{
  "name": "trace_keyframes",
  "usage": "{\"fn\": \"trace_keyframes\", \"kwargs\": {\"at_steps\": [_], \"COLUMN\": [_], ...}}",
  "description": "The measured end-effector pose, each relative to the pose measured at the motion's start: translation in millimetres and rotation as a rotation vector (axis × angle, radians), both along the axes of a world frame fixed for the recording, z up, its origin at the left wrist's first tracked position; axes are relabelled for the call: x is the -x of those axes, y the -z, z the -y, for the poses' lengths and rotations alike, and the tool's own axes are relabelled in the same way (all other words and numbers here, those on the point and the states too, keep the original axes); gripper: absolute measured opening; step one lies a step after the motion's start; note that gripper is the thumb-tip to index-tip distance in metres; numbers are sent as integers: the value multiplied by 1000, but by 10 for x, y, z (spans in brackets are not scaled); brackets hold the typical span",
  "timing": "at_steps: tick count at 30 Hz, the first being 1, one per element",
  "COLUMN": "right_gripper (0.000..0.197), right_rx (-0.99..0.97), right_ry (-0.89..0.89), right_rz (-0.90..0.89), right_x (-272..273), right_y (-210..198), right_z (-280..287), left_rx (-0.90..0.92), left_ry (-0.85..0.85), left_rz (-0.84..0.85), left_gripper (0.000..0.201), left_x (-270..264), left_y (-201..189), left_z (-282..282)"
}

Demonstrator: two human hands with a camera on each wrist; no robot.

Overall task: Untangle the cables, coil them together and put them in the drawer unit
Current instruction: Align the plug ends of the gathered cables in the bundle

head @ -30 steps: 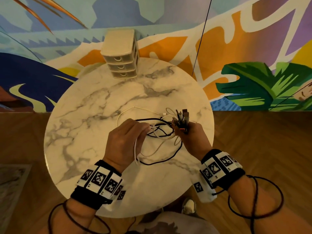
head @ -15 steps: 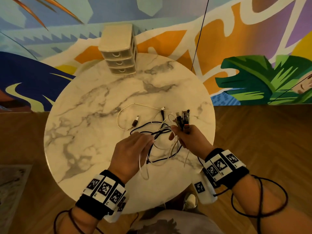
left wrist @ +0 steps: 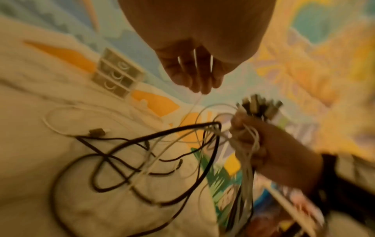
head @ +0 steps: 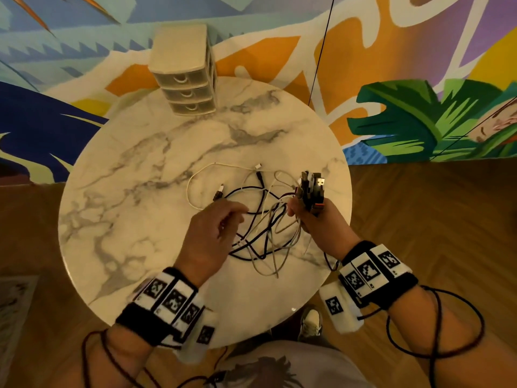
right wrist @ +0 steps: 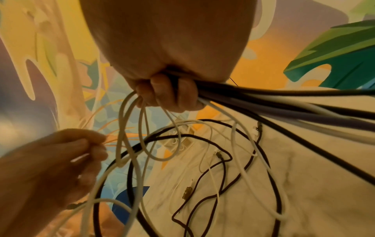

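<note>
Black and white cables [head: 263, 228] lie in a loose tangle on the round marble table [head: 134, 219]. My right hand [head: 307, 217] holds a bundle of their plug ends [head: 312, 189] upright above the table's right side, with the cords [right wrist: 202, 160] hanging from its fist [right wrist: 162, 93]. My left hand [head: 237, 217] hovers just left of the tangle and pinches a thin white cable [left wrist: 194, 102] at its fingertips [left wrist: 199, 89]. Loose plugs [head: 219, 191] rest on the marble. The beige three-drawer unit [head: 184, 77] stands at the table's far edge, all drawers closed.
A painted mural wall rises right behind the drawer unit. A thin black line [head: 321, 51] hangs down the wall past the table's far right. Wood floor surrounds the table, and a shoe [head: 310, 323] shows under its near edge. Both wrists trail dark cords.
My left hand has drawn back toward me and to the right, pulling a white cable through. More loose plug ends now lie spread on the marble. The right hand kept its bundle.
</note>
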State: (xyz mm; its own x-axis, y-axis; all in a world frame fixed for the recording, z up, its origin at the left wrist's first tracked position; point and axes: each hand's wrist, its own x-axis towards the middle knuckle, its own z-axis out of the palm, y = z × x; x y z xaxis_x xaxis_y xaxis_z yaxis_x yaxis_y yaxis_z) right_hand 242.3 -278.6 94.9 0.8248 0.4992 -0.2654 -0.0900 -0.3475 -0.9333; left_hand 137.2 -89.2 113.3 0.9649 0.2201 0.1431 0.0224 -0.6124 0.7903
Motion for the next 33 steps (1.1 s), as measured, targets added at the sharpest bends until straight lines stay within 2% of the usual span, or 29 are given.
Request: {"fn": "trace_keyframes", "kwargs": {"at_steps": [1,3,5,8,10,12,14,16,19,25,27,29,31,33], "right_gripper": [28,27,28,26,27,27,25,26,27,26,29,33,34,34], "right_rx": [-18,-60,-78,-51,17,90,118,96,101,174,194,214,229,233], "right_ry": [13,39,52,119,171,207,203,171,158,224,252,280,295,303], "right_rz": [-6,-25,-12,30,63,75,63,53,55,63,43,24,6,-15], "right_x": [12,25,37,37,33,31,43,68,82,30,-7,-61,-103,-124], "right_y": [-14,-20,-11,60,118,170,199,220,237,342,396,456,501,517], "right_z": [-1,-5,12,77,129,164,155,116,80,119,121,134,136,93], "left_rx": [92,132,100,56,-69,-205,-195,-169,-223,-384,-341,-255,6,378], "left_ry": [-27,79,183,167,168,172,135,106,179,205,198,202,138,63], "left_rz": [-131,-426,-528,-437,-331,-280,-300,-388,-502,-333,-284,-142,-21,-53], "left_gripper": [16,23,25,26,34,33,31,35,40,34,32,26,17,8], "left_x": [-123,-313,-376,-371,-335,-326,-340,-386,-430,-423,-431,-403,-347,-326], "left_y": [8,59,133,175,178,176,198,253,379,305,266,216,147,48], "left_z": [15,84,183,241,230,213,226,295,441,428,387,334,312,320]}}
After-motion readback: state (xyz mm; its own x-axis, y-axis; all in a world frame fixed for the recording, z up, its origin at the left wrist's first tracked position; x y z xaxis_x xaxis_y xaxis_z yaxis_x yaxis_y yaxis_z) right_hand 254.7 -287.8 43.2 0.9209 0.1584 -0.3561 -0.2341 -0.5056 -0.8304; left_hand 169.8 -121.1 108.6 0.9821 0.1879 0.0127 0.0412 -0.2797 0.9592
